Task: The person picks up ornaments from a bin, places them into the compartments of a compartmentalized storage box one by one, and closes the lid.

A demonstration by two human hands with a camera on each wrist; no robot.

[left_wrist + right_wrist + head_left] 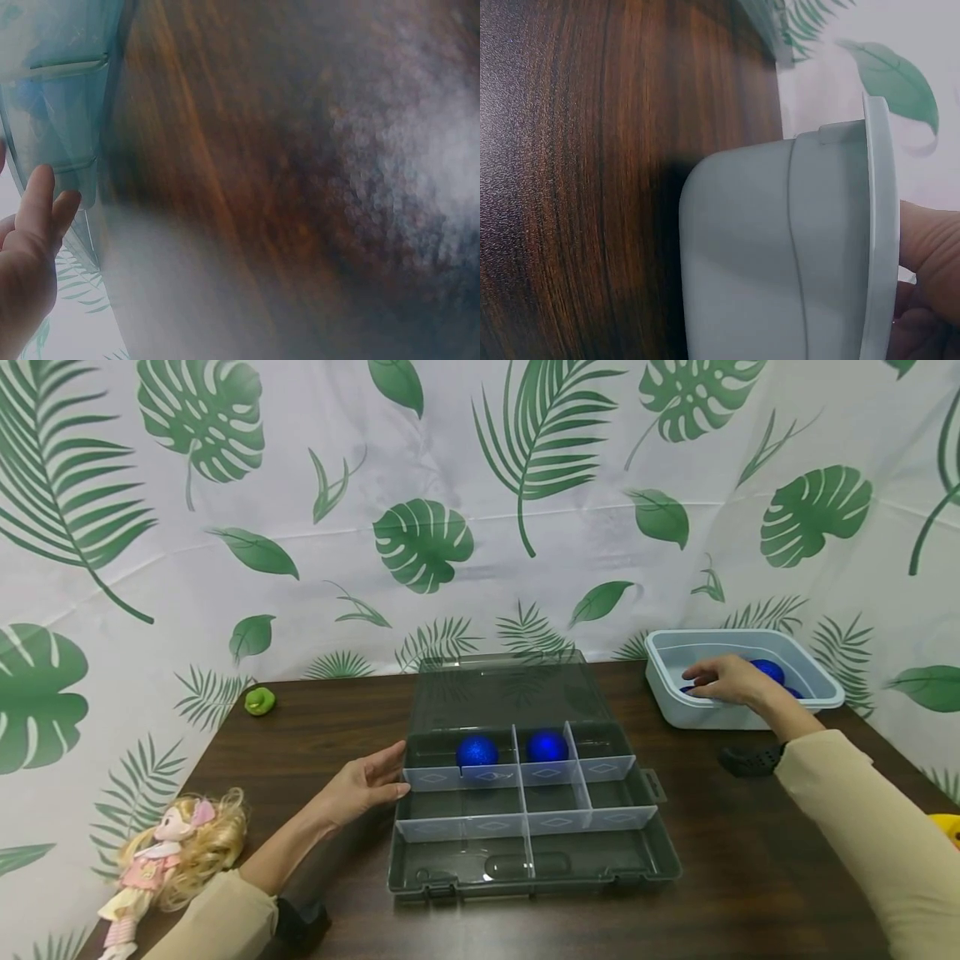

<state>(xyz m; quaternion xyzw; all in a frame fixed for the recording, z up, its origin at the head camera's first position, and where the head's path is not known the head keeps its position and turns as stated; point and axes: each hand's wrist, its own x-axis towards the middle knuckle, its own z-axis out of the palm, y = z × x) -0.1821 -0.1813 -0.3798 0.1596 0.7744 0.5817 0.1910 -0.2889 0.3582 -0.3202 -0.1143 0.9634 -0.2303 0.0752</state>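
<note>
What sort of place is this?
Probably an indoor table set up for an activity: a creased leaf-print backdrop hangs behind a dark wood-grain table, which bears a divided case and a doll.

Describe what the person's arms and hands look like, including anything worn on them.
The left sleeve and right sleeve are long, plain and beige. A black piece shows at the left cuff, and a black strap at the right one. The left hand and right hand wear no gloves. I see no cables.
</note>
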